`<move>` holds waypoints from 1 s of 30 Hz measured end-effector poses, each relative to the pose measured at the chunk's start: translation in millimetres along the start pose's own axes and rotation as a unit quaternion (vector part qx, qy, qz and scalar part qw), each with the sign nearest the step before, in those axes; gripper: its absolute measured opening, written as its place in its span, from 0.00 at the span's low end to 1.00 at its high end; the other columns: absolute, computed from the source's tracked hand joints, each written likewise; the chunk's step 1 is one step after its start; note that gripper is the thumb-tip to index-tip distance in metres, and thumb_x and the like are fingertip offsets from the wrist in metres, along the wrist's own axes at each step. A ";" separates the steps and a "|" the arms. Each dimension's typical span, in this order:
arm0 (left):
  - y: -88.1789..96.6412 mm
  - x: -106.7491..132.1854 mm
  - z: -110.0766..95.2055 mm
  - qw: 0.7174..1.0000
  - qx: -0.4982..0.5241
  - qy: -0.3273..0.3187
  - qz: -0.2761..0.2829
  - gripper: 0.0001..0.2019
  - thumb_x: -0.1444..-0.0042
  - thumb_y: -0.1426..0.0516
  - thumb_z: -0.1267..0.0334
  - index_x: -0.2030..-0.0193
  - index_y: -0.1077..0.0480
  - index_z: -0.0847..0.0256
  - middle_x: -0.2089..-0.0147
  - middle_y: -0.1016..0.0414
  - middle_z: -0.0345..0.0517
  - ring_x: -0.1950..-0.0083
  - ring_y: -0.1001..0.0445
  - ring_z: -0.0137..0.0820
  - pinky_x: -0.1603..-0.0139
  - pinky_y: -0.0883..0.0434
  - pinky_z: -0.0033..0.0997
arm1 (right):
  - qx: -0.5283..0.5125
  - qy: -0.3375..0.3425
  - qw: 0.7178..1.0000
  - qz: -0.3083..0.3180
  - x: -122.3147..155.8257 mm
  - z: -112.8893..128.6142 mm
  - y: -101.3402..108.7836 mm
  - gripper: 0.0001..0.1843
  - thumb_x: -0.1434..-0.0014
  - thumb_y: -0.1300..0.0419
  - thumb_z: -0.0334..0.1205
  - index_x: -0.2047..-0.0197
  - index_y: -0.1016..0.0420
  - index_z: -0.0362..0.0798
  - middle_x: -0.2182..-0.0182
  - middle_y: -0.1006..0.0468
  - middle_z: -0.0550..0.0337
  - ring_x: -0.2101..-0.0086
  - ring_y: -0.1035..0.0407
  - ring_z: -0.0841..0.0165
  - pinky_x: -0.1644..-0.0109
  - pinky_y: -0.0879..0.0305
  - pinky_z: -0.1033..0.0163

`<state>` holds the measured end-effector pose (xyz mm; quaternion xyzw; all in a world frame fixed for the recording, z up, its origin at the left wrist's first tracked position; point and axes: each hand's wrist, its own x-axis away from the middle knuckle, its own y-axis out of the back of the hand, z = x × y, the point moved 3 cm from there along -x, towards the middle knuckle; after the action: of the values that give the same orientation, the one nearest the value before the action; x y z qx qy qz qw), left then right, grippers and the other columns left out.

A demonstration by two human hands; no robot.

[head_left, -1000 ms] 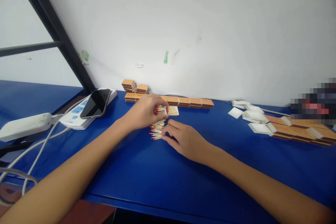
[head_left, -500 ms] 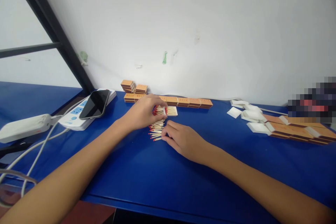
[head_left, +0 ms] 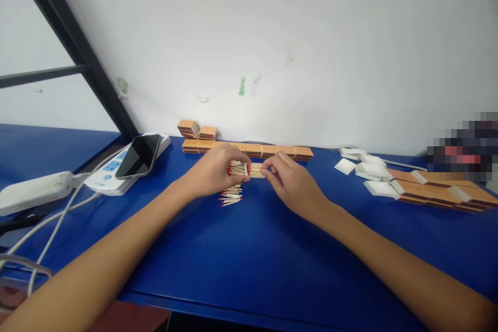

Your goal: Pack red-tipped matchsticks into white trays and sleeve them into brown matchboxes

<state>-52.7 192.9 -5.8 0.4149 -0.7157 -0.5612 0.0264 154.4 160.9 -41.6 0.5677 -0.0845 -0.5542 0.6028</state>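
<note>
My left hand [head_left: 216,168] curves its thumb and fingers around the left end of a small white matchbox tray [head_left: 246,169], steadying it on the blue table. Matches [head_left: 254,170] with red heads fill the tray, their pale sticks pointing right. My right hand [head_left: 291,179] is pinched at the tray's right end, on the stick ends of matches; how many it grips is hidden by the fingers. Loose matches [head_left: 232,197] lie in a small heap just below the left hand, and more [head_left: 235,167] show under its fingers.
A row of orange matchboxes [head_left: 268,152] lines the wall, with short stacks [head_left: 188,127] at its left. White trays [head_left: 377,188] and orange matchbox sleeves [head_left: 431,192] are piled at right. A phone [head_left: 139,155] rests on a power strip [head_left: 103,182] among white cables [head_left: 58,228] at left.
My right hand has moved up and right from the loose matches to the tray's right end. My left hand stays at the tray's left end. The view has shifted slightly.
</note>
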 end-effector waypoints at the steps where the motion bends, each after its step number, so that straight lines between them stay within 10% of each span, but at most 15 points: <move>1: -0.2 -0.1 -1.3 1.000 0.003 -0.004 0.001 0.15 0.44 0.29 0.62 0.51 0.20 0.60 0.54 0.17 0.47 0.51 0.21 0.39 0.48 0.28 0.40 | 0.002 0.004 1.000 0.002 0.4 0.1 -0.8 0.05 0.28 0.45 0.34 0.57 0.29 0.47 0.61 0.26 0.56 0.62 0.29 0.65 0.60 0.36 0.60; 30: -3.0 0.1 -6.7 0.999 0.031 -0.001 0.025 0.14 0.44 0.30 0.63 0.51 0.20 0.60 0.54 0.17 0.46 0.53 0.21 0.37 0.52 0.28 0.38 | 0.006 0.055 0.998 -0.028 3.4 5.2 1.7 0.08 0.27 0.45 0.38 0.56 0.25 0.48 0.61 0.25 0.56 0.62 0.28 0.65 0.58 0.33 0.58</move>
<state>-47.7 187.5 -5.9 0.3970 -0.7429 -0.5383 0.0262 152.9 154.8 -40.4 0.6032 -0.0385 -0.5380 0.5875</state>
